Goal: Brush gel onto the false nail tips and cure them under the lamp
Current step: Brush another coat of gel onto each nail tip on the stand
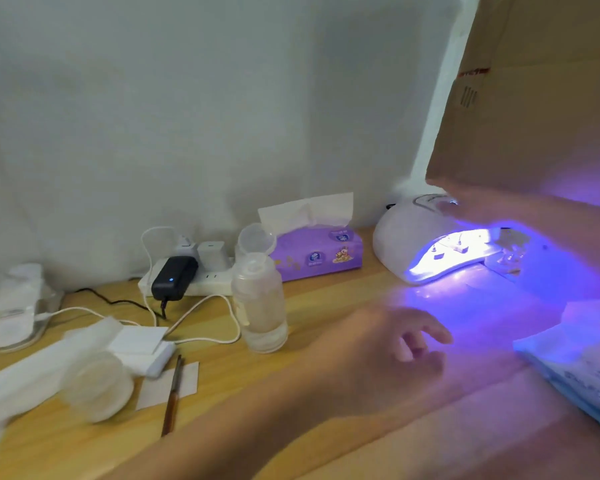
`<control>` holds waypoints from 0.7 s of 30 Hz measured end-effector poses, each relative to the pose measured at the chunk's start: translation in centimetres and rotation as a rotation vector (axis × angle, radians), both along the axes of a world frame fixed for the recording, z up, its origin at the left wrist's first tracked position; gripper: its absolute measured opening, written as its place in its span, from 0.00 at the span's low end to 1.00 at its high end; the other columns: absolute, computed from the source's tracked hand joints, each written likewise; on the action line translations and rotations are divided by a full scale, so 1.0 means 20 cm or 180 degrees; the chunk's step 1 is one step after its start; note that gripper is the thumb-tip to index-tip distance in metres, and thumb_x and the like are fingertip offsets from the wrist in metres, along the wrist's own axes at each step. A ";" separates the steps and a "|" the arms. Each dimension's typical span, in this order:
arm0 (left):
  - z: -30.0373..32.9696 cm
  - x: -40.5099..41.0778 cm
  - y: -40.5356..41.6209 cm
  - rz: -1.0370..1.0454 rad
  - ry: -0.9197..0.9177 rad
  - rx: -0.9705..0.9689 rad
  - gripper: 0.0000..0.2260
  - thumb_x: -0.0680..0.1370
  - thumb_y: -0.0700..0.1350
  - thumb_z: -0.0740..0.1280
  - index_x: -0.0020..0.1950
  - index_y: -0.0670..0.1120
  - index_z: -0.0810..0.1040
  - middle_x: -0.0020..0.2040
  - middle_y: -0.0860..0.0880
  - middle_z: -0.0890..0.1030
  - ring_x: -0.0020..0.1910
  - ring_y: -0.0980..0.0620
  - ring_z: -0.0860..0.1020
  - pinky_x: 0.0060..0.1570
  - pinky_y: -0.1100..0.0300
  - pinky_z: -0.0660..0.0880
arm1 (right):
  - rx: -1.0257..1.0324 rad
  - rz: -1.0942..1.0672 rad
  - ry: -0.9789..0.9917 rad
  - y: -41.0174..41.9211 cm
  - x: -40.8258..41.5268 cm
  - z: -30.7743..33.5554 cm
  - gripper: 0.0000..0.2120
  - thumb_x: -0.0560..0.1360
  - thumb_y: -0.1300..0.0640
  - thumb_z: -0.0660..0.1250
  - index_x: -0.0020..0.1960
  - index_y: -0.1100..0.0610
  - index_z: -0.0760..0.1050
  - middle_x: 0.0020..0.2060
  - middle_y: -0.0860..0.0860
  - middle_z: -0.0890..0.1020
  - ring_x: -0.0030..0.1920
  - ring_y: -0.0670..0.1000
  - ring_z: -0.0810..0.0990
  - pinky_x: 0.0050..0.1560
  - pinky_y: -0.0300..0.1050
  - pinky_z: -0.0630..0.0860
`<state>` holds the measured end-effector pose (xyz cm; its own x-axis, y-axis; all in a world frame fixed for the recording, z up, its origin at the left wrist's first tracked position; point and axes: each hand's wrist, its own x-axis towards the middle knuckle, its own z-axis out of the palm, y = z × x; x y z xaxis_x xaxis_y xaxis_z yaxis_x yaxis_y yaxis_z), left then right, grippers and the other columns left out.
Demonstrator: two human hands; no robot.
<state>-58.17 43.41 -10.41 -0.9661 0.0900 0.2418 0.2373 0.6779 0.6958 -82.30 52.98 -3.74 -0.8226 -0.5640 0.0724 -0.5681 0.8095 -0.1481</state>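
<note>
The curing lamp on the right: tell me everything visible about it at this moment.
The curing lamp is a white, domed, plastic-looking shell standing on the wooden table near the wall, right of the purple tissue pack. It is switched on: violet-blue light spills from its open front onto the table. Small pale pieces on stands, probably the nail tips, sit inside. A cardboard box overhangs its top. The hand in front does not touch it.

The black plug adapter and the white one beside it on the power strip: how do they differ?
The black plug adapter is larger, lies long and slanted across the white power strip, and shows a small blue light. The white adapter is a smaller upright cube with no visible light. Both sit plugged into the same strip on the wooden table.
</note>
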 end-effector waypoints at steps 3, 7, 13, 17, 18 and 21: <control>0.00 0.30 -0.17 0.0114 0.0414 -0.0575 0.13 0.73 0.56 0.60 0.57 0.61 0.70 0.38 0.63 0.74 0.32 0.61 0.71 0.31 0.72 0.66 | -0.0821 0.0090 0.0556 0.00 0.12 0.08 0.14 0.80 0.55 0.55 0.50 0.64 0.73 0.51 0.64 0.78 0.51 0.61 0.74 0.50 0.48 0.65; -0.06 0.62 -0.40 0.0448 0.0828 -0.1212 0.08 0.74 0.53 0.61 0.52 0.58 0.76 0.34 0.70 0.69 0.28 0.62 0.70 0.25 0.68 0.69 | -0.1950 0.0586 0.1659 -0.03 0.40 0.13 0.09 0.76 0.50 0.59 0.41 0.53 0.69 0.31 0.50 0.74 0.36 0.56 0.72 0.40 0.46 0.68; -0.12 0.90 -0.59 0.1190 0.0939 -0.1226 0.04 0.73 0.50 0.61 0.45 0.59 0.73 0.33 0.69 0.70 0.29 0.68 0.68 0.26 0.76 0.64 | -0.1568 0.2619 0.2195 -0.16 0.98 0.05 0.13 0.72 0.50 0.57 0.41 0.56 0.77 0.23 0.46 0.70 0.23 0.51 0.70 0.25 0.39 0.61; -0.17 0.99 -0.64 0.1503 0.1121 -0.1104 0.08 0.77 0.58 0.59 0.42 0.57 0.72 0.30 0.60 0.73 0.27 0.62 0.70 0.24 0.73 0.64 | -0.0551 0.3670 0.2316 -0.32 1.17 -0.14 0.12 0.72 0.57 0.58 0.39 0.55 0.80 0.25 0.49 0.74 0.21 0.53 0.71 0.18 0.38 0.65; -0.18 1.00 -0.65 0.1533 0.1144 -0.1103 0.10 0.78 0.59 0.56 0.43 0.57 0.72 0.30 0.59 0.74 0.27 0.61 0.70 0.24 0.73 0.64 | -0.0171 0.3765 0.2247 -0.36 1.19 -0.18 0.12 0.73 0.58 0.57 0.42 0.54 0.80 0.27 0.48 0.75 0.22 0.51 0.72 0.18 0.38 0.67; -0.21 1.04 -0.67 0.1630 0.1146 -0.1107 0.10 0.78 0.59 0.56 0.43 0.56 0.72 0.29 0.58 0.74 0.28 0.62 0.71 0.25 0.73 0.65 | 0.0702 0.3992 0.1946 -0.50 1.25 -0.30 0.13 0.78 0.61 0.54 0.59 0.55 0.72 0.38 0.51 0.77 0.32 0.51 0.75 0.27 0.43 0.70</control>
<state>-37.43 29.97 -14.66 -0.7732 -0.2237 0.5934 0.0042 0.9339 0.3575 -57.31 42.93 -9.69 0.3553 -0.9337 0.0455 -0.8455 -0.3002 0.4416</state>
